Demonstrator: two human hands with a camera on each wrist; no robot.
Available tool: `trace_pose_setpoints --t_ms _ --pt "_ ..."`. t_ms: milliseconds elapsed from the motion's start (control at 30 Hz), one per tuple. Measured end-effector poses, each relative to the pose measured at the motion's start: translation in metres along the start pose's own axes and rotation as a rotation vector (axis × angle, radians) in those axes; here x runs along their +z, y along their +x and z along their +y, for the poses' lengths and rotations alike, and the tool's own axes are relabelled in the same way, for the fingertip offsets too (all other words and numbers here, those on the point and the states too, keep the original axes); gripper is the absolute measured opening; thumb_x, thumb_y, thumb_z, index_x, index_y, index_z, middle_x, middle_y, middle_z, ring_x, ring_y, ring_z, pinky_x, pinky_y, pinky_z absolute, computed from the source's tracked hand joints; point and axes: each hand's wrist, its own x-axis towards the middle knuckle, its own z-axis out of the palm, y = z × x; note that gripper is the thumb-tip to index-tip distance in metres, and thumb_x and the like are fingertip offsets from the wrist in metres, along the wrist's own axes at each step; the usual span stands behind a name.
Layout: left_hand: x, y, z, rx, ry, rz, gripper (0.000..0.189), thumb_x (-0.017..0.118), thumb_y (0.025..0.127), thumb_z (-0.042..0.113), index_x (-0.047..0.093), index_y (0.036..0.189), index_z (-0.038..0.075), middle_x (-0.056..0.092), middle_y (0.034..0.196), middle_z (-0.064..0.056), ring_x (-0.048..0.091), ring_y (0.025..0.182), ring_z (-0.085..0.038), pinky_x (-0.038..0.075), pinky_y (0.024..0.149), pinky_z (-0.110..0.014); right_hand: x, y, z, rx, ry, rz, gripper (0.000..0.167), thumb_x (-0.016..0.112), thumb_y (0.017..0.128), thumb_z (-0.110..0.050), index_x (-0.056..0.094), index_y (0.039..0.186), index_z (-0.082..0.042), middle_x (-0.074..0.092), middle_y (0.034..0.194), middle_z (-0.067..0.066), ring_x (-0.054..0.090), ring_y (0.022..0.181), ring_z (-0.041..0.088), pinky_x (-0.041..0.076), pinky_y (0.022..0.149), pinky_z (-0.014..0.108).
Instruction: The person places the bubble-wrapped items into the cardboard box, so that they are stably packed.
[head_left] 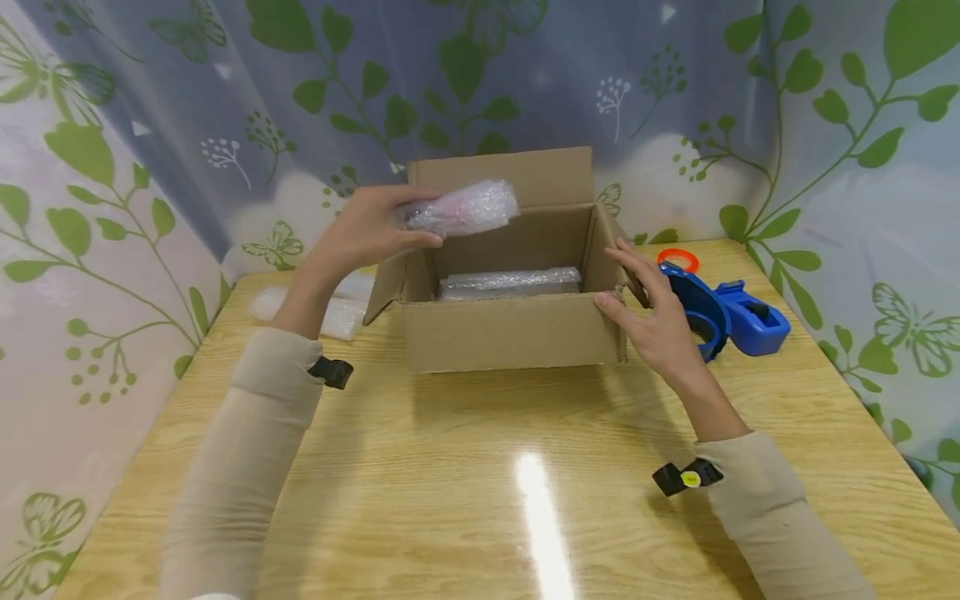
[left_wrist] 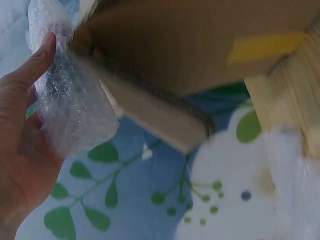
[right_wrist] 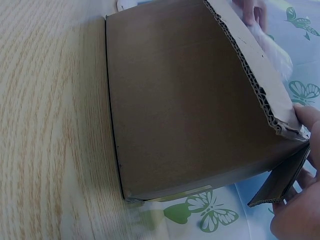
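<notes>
My left hand holds a bubble-wrapped item above the back left of an open cardboard box. Something pinkish shows through the wrap. In the left wrist view the thumb lies across the bubble-wrapped item, beside a box flap. With its thumb on the front rim and its fingers behind the side flap, my right hand grips the box's front right corner. Inside the box lies another bubble-wrapped item, partly hidden by the front wall.
Clear bubble wrap lies on the table left of the box. To the right are a blue tape dispenser, another blue round holder and an orange ring. A patterned curtain hangs behind.
</notes>
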Motion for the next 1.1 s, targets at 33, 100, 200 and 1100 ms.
trace_pose_setpoints --t_ms 33,100,200,1100 --pt "0.004 0.003 0.002 0.012 -0.001 -0.003 0.065 0.087 0.086 0.038 0.065 0.143 0.017 0.066 0.141 -0.005 0.060 0.132 -0.025 0.044 0.114 -0.044 0.000 0.000 0.000 -0.001 0.005 -0.001 0.062 0.069 0.102 -0.016 0.046 0.158 -0.023 0.028 0.170 -0.007 0.024 0.157 0.020 0.028 0.125 0.051" --pt "0.012 0.009 0.006 0.036 -0.003 -0.018 0.064 0.087 0.086 0.038 0.065 0.143 0.017 0.067 0.141 -0.003 0.060 0.132 -0.023 0.045 0.114 -0.042 0.001 0.000 -0.001 -0.003 0.009 -0.002 0.061 0.069 0.102 -0.015 0.046 0.158 -0.024 0.029 0.170 -0.006 0.024 0.157 0.020 0.028 0.125 0.050" --pt "0.022 0.016 0.013 0.055 -0.004 -0.042 0.062 0.086 0.087 0.037 0.066 0.142 0.018 0.066 0.141 0.000 0.059 0.134 -0.021 0.044 0.115 -0.039 0.001 0.000 -0.002 -0.004 0.013 -0.001 0.061 0.070 0.102 -0.015 0.047 0.158 -0.024 0.029 0.170 -0.006 0.025 0.157 0.020 0.029 0.125 0.051" --pt "0.090 0.040 0.021 0.053 -0.010 -0.165 0.057 0.081 0.092 0.036 0.065 0.140 0.011 0.065 0.142 -0.006 0.057 0.136 -0.026 0.043 0.116 -0.040 -0.001 0.001 -0.001 0.005 0.020 -0.002 0.061 0.070 0.101 -0.016 0.048 0.157 -0.023 0.029 0.169 -0.007 0.025 0.156 0.021 0.028 0.124 0.053"
